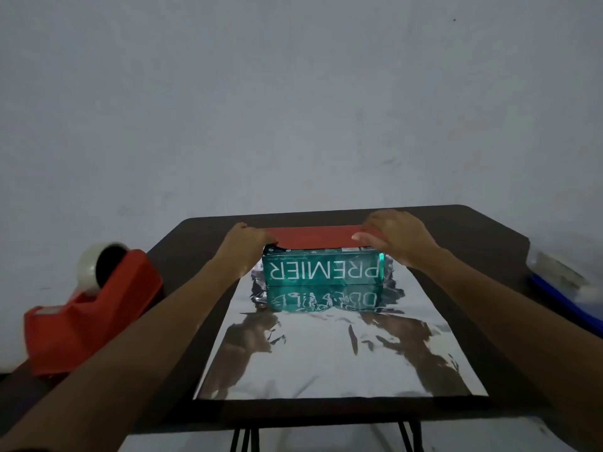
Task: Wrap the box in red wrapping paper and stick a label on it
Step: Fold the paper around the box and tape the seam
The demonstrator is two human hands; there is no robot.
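Dark brown tabletop [326,409] fills the lower view. A sheet of glossy wrapping paper [326,353], mirror-silver on its upturned face, is spread flat in front of the box, and both forearms are mirrored in it. A red plastic tape dispenser [91,308] with a whitish roll is set to the left of the box and nearer. A blue object [561,298], too blurred to identify, is seen well to the right of the box.

The teal rectangular cardboard box [321,269] lettered PREMIER is stood on the far part of the sheet. Over the top of the box the sheet's far end is folded forward as a red flap [313,238]. The flap's left corner is held under the curled fingers of the left hand [243,243], and its right corner is pinched between thumb and fingers of the right hand [398,238]. A plain grey wall [293,93] is seen behind the box.

Slippage is judged the main risk. If the corners are pulled unevenly, the flap may be laid askew. If one hand is freed for tape, the springy foil may lift back. Tearing could be caused by the crumpling at the foot of the box.

The long axis of the box is laid left to right. Its long printed side is turned toward the person, with the lettering upside down.
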